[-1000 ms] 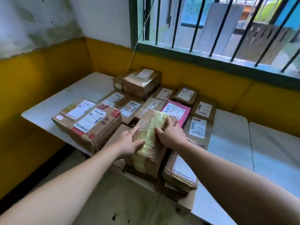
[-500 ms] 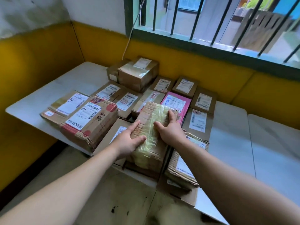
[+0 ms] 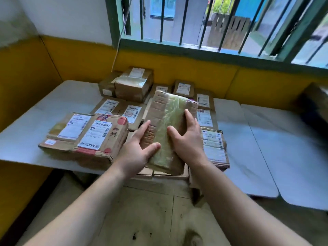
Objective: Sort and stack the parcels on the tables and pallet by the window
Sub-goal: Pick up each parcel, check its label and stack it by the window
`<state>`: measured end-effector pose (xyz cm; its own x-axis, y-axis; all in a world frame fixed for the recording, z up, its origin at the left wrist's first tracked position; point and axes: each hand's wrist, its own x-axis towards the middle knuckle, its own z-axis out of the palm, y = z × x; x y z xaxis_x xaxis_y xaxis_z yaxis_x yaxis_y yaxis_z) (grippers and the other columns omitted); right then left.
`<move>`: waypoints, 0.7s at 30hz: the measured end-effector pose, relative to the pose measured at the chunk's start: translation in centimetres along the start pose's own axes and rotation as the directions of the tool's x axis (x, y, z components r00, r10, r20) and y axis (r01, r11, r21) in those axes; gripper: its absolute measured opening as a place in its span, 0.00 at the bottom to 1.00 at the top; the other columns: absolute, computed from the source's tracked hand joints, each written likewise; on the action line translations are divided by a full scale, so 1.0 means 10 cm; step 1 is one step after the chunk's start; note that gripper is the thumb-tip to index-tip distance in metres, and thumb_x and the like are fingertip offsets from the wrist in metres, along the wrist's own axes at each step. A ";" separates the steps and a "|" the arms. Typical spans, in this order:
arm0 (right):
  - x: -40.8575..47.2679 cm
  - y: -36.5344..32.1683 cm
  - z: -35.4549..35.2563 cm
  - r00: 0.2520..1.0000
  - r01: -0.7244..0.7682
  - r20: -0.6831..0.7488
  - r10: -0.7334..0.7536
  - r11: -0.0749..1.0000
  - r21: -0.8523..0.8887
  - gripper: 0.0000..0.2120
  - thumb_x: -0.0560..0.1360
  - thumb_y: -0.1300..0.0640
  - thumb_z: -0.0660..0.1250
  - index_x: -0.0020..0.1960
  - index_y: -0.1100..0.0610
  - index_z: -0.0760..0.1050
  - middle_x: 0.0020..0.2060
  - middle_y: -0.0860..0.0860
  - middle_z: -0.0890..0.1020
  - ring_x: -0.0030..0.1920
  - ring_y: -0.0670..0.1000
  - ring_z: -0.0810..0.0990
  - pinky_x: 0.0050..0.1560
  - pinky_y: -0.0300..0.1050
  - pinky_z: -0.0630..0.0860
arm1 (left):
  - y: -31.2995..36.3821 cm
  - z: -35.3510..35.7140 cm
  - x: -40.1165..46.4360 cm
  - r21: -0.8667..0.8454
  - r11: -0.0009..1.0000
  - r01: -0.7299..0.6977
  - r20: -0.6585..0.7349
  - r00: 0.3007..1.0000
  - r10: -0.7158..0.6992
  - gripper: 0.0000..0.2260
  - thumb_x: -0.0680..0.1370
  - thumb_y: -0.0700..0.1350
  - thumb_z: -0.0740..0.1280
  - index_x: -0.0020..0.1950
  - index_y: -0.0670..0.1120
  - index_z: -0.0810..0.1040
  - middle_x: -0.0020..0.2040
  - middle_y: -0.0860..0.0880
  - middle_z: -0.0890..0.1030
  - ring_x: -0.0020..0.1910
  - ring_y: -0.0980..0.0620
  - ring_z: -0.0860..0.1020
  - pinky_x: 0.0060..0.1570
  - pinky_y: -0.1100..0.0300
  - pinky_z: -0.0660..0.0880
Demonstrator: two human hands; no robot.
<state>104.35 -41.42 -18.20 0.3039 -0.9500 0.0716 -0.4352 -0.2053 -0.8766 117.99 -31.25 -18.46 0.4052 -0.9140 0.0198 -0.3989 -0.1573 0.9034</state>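
A tape-wrapped parcel [image 3: 168,128] is held between both hands above the cluster of parcels on the bench [image 3: 58,102], its far end tilted upward. The left hand [image 3: 140,148] is laid against its left edge, with the fingers [image 3: 144,129] stretched along the cardboard and the thumb pressed onto the yellowish tape. The right hand [image 3: 188,141] is set against its right side, fingers extended along the edge and thumb resting on the tape. To the left, a red-marked box [image 3: 101,137] is seen lying on a flatter labelled parcel [image 3: 71,128] near the bench's front edge. A taped brown box [image 3: 133,84] is stacked on others at the back, below the barred window [image 3: 213,23]. A second bench [image 3: 287,139] is placed just beside the first, on the right.
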 end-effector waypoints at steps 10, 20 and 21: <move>-0.78 -0.14 -1.29 0.912 0.050 -0.409 -0.025 0.997 0.052 0.34 0.76 0.49 0.69 0.77 0.42 0.57 0.73 0.47 0.62 0.67 0.44 0.66 0.65 0.42 0.66 | 0.99 0.59 -0.38 -0.129 0.949 -0.286 0.201 0.930 0.308 0.32 0.75 0.46 0.71 0.74 0.62 0.62 0.69 0.56 0.69 0.64 0.61 0.71 0.66 0.59 0.70; -2.09 0.65 -3.47 0.681 -0.133 -0.725 0.100 0.991 0.012 0.32 0.77 0.48 0.68 0.77 0.43 0.58 0.73 0.48 0.63 0.67 0.41 0.63 0.63 0.35 0.57 | 2.27 2.65 -1.24 -0.196 0.867 -0.457 0.487 0.722 0.491 0.32 0.73 0.48 0.72 0.73 0.63 0.63 0.67 0.58 0.69 0.64 0.57 0.71 0.68 0.57 0.68; -2.25 0.75 -3.69 0.639 -0.151 -0.762 0.101 0.988 0.004 0.33 0.77 0.48 0.69 0.77 0.44 0.59 0.73 0.49 0.63 0.69 0.43 0.64 0.64 0.35 0.57 | 2.38 2.89 -1.36 -0.212 0.853 -0.478 0.511 0.690 0.513 0.32 0.74 0.47 0.73 0.73 0.63 0.62 0.68 0.57 0.70 0.65 0.57 0.71 0.68 0.57 0.67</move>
<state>62.99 -30.24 -8.87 -0.4956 -0.8075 0.3199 -0.4726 -0.0583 -0.8793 79.20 -33.34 -9.58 -0.3454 -0.9021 0.2588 -0.3592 0.3819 0.8516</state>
